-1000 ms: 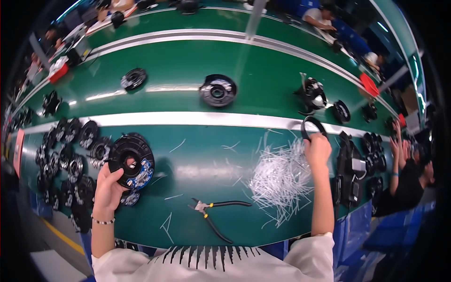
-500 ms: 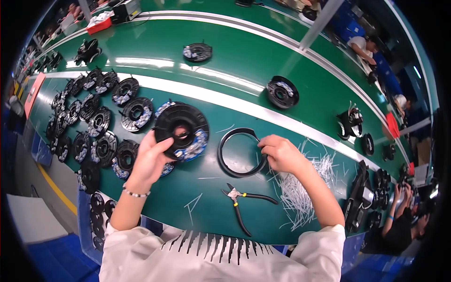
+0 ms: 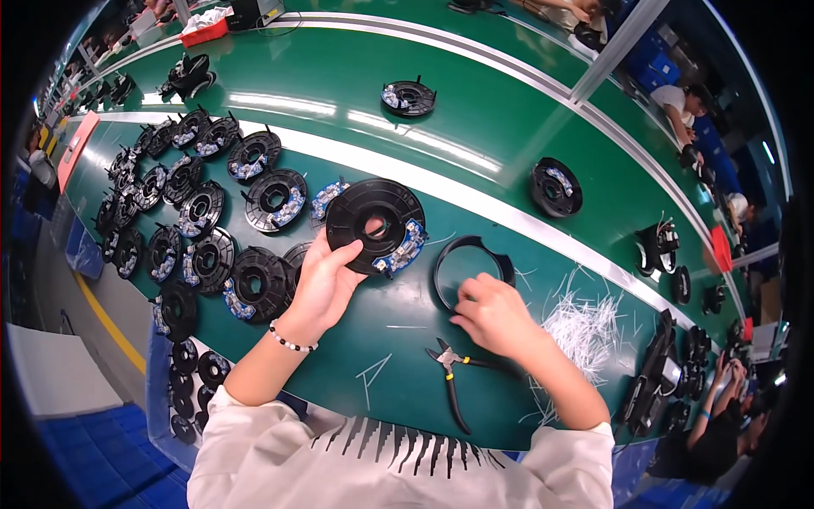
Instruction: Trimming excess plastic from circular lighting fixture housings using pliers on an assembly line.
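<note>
Workbench (image 3: pixel 398 339) of smooth, glossy green is seen curving under the fisheye, crossed by a pale strip, with a wider green conveyor (image 3: pixel 356 76) behind it and other people seated along the far right side. A round black plastic disc (image 3: pixel 376 226), ribbed and fitted with small blue-white parts, is gripped at its lower left edge by the left hand (image 3: pixel 325 284), fingers curled round the rim. A thin black ring (image 3: pixel 472 271) lies flat just right of it, touched at its lower edge by the loosely curled right hand (image 3: pixel 494 316). Black-handled pliers (image 3: pixel 454 373) lie near that wrist. White cut ties (image 3: pixel 585 335) are heaped to the right. Similar discs (image 3: pixel 203 246) are crowded at the left.
</note>
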A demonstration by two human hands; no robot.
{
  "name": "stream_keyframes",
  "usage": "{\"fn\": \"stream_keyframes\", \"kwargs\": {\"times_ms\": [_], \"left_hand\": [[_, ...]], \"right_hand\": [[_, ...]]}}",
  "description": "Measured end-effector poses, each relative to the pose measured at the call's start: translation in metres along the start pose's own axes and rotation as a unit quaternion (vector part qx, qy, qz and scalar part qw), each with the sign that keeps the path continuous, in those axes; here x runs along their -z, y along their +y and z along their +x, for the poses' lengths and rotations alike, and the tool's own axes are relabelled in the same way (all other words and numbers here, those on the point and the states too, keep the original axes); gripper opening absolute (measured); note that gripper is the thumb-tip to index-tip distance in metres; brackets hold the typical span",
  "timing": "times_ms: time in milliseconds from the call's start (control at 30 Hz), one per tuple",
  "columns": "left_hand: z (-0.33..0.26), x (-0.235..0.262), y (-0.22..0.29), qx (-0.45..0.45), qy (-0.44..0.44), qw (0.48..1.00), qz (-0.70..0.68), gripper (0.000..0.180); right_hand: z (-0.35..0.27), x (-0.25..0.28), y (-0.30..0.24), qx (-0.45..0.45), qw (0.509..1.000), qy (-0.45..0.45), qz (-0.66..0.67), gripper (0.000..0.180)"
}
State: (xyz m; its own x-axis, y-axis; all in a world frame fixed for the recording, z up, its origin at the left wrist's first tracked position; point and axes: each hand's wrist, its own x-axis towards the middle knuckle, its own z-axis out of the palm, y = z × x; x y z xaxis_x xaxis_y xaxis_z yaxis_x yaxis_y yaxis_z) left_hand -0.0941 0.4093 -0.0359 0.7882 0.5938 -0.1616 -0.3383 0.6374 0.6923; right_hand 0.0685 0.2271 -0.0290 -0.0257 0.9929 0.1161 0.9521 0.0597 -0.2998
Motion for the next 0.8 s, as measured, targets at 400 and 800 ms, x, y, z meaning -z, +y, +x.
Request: {"fn": "stream_keyframes", "kwargs": {"times_ms": [400,800], "left_hand": [[-0.002,-0.002,-0.011,-0.003,-0.021,1.000,0.023,0.044],[-0.018,-0.007,-0.030,0.141,-0.237,0.958,0.074,0.070]], "right_hand": [[0.019,0.000,0.013,-0.257,0.966,0.010,0.007,0.109],[0.041,-0.010,-0.025,-0.160,0.841,0.271,0.440,0.111]]}}
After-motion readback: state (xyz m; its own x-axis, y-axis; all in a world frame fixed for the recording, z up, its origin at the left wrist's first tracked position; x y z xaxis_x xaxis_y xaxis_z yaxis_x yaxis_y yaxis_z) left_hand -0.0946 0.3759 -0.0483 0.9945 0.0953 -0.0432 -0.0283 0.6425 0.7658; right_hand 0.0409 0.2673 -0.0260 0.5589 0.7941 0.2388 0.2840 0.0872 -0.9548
